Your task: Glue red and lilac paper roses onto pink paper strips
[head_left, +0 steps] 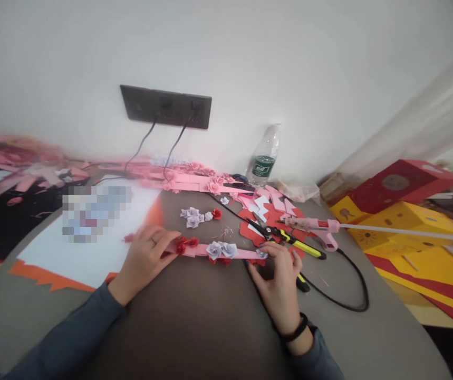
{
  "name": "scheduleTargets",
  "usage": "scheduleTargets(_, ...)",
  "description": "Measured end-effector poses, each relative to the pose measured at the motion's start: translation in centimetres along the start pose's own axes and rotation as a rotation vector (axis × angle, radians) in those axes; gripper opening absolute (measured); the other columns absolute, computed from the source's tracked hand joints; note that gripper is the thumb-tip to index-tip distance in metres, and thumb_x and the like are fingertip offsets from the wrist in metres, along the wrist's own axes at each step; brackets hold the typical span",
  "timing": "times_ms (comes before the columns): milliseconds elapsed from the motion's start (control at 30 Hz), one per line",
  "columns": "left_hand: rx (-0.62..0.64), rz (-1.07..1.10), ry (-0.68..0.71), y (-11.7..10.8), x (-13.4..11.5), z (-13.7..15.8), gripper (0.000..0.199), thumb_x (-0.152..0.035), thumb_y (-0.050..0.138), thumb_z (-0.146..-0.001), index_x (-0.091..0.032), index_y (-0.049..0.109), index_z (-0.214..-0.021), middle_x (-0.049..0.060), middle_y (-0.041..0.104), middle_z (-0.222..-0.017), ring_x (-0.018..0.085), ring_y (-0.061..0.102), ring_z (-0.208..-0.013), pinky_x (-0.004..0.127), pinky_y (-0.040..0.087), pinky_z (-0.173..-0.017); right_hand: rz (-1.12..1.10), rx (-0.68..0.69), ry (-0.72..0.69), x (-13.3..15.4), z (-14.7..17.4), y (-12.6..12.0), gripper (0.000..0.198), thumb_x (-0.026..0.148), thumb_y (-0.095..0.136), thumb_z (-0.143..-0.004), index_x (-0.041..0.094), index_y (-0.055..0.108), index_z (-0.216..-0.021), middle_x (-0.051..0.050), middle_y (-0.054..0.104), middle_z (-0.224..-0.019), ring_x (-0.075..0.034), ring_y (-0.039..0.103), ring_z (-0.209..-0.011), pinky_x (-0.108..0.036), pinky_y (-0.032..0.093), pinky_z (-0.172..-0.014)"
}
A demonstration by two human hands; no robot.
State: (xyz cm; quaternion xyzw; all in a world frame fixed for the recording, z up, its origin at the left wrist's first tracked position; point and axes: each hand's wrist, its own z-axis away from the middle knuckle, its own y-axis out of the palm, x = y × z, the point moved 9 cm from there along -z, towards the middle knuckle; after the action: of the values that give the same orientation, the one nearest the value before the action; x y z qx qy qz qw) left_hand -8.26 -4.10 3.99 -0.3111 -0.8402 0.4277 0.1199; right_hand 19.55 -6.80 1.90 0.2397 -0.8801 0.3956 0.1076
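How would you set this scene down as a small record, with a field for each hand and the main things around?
Left hand: holds the strip by red flowers
Right hand: at the strip's right end, around a pale flower
Strip: pink, with red and pale flowers
Loose flowers: pale cluster beside a red one, beyond the strip
Glue gun: pink, white stick in its back
Yellow-black tool: beside the right hand
Bottle: clear, green label, near the wall

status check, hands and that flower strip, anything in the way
Left fingers pinching pink strip; right fingers holding its right end. Red flowers, pale flowers on it. Yellow-black tool, glue gun may crowd right side.
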Motion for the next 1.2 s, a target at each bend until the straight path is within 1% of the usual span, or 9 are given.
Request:
scheduleTargets(233,0.022,-0.013,-0.092,0.1,1.4,0.4,0.020,-0.026,0.067,-0.092,-0.017,0.069,-0.109,0.009,0.074,-0.091,0.027,0.065,-0.090,0.045,0.048,-0.092,0.009,0.093,-0.023,-0.3,-0.1,0.7,0.029,0.042,0.062,-0.094,0.024,0.054,-0.116,-0.010,0.069,-0.111,-0.031,0.064,-0.107,-0.048,0.033,-0.099)
scheduleTargets(333,0.042,-0.015,-0.118,-0.3,1.9,0.2,0.017,-0.029,0.065,-0.092,-0.020,0.071,-0.105,0.008,0.076,-0.090,0.027,0.066,-0.088,0.048,0.047,-0.096,-0.035,0.143,-0.047,-0.4,-0.1,1.0,0.034,0.041,0.062,-0.095,0.024,0.052,-0.122,-0.011,0.068,-0.117,-0.032,0.062,-0.112,-0.043,0.038,-0.093)
scheduleTargets(467,0.071,0.028,-0.134,-1.1,2.5,-0.3,0.022,-0.032,0.064,-0.092,-0.021,0.069,-0.110,0.008,0.077,-0.097,0.026,0.067,-0.088,0.047,0.046,-0.100,-0.120,0.173,-0.052,-0.4,-0.1,0.8,0.034,0.035,0.061,-0.096,0.025,0.051,-0.126,-0.012,0.065,-0.121,-0.031,0.061,-0.114,-0.042,0.042,-0.090)
scheduleTargets(600,0.180,0.137,-0.212,-1.3,3.7,-0.5,0.032,-0.038,0.067,-0.089,-0.024,0.067,-0.118,0.004,0.075,-0.087,0.026,0.066,-0.093,0.040,0.049,-0.094,-0.156,0.180,-0.049,-0.1,-0.4,0.1,0.032,0.029,0.060,-0.097,0.026,0.051,-0.127,-0.012,0.064,-0.123,-0.030,0.061,-0.114,-0.041,0.043,-0.089)
scheduleTargets(700,0.300,0.218,-0.314,-1.1,4.9,-0.3,0.036,-0.046,0.068,-0.086,-0.027,0.069,-0.117,0.003,0.073,-0.088,0.026,0.066,-0.092,0.035,0.050,-0.086,-0.162,0.203,-0.068,0.4,-0.4,-0.3,0.031,0.028,0.060,-0.096,0.026,0.052,-0.126,-0.012,0.065,-0.120,-0.030,0.063,-0.111,-0.040,0.043,-0.087)
scheduleTargets(833,0.497,0.338,-0.471,-0.2,6.2,0.5,0.044,-0.054,0.069,-0.081,-0.028,0.069,-0.115,0.001,0.073,-0.085,0.023,0.067,-0.082,0.030,0.049,-0.074,-0.152,0.263,-0.078,0.9,-0.1,-0.4,0.033,0.029,0.063,-0.095,0.026,0.052,-0.126,-0.009,0.070,-0.115,-0.028,0.066,-0.104,-0.038,0.040,-0.085)
scheduleTargets(967,0.655,0.452,-0.576,0.5,6.6,0.9,0.049,-0.059,0.067,-0.079,-0.025,0.068,-0.114,-0.004,0.067,-0.066,0.019,0.062,-0.064,0.027,0.044,-0.064,-0.147,0.302,-0.095,1.1,0.2,-0.3,0.035,0.030,0.066,-0.094,0.027,0.053,-0.126,-0.007,0.073,-0.114,-0.026,0.068,-0.097,-0.039,0.040,-0.085)
scheduleTargets(1100,0.701,0.523,-0.628,0.6,6.8,0.7,0.047,-0.057,0.067,-0.076,-0.023,0.067,-0.110,-0.005,0.062,-0.060,0.017,0.056,-0.059,0.026,0.040,-0.060,-0.189,0.337,-0.072,0.8,0.2,0.0,0.033,0.028,0.065,-0.095,0.027,0.054,-0.126,-0.006,0.073,-0.110,-0.022,0.067,-0.086,-0.035,0.043,-0.079)
scheduleTargets(1200,0.703,0.561,-0.640,0.7,6.8,0.5,0.045,-0.055,0.066,-0.076,-0.022,0.067,-0.108,-0.005,0.061,-0.062,0.016,0.054,-0.060,0.025,0.039,-0.061,-0.219,0.341,-0.065,0.7,0.0,0.0,0.027,0.027,0.061,-0.097,0.027,0.056,-0.123,-0.006,0.072,-0.112,-0.022,0.068,-0.087,-0.035,0.044,-0.078)
